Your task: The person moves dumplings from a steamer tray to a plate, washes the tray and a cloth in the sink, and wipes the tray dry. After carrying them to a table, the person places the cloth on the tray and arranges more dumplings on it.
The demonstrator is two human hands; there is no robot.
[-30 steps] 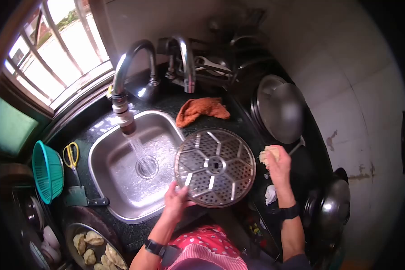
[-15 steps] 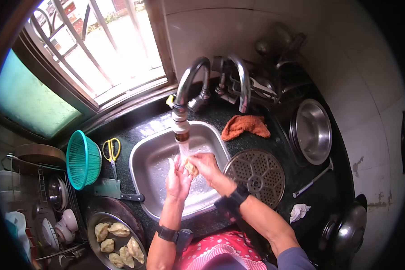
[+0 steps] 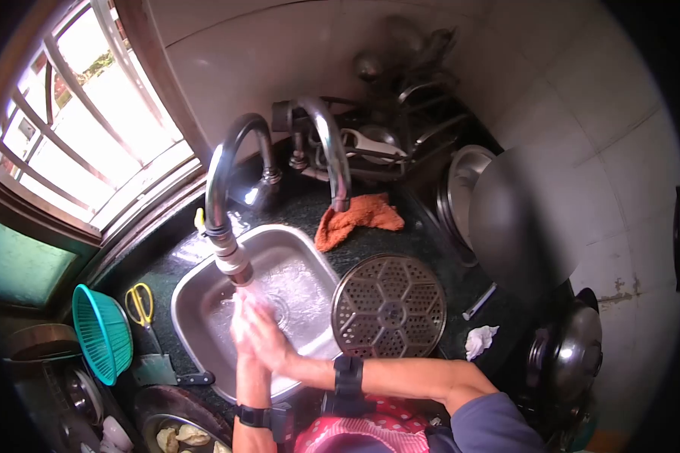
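Water runs from the tap (image 3: 233,260) onto both hands over the metal sink (image 3: 192,332). My left hand (image 3: 242,325) is pressed against my right hand (image 3: 266,340) under the stream. The fingers of both are blurred by motion and water, and I cannot make out anything between the palms. Right of the sink lies a round perforated steamer plate (image 3: 390,311). At the lower left, pale dumplings (image 3: 193,436) sit in a metal pan (image 3: 153,429).
Left of the sink are a turquoise basket (image 3: 103,332), yellow-handled scissors (image 3: 140,305) and a cleaver (image 3: 156,370). An orange cloth (image 3: 359,219) lies behind the sink. To the right are metal bowls (image 3: 452,204), a crumpled tissue (image 3: 479,341) and a lidded pot (image 3: 574,347).
The view has turned and shifted, so the sink appears further left and lower. My hands have come together, and the pale lump between them before is no longer visible.
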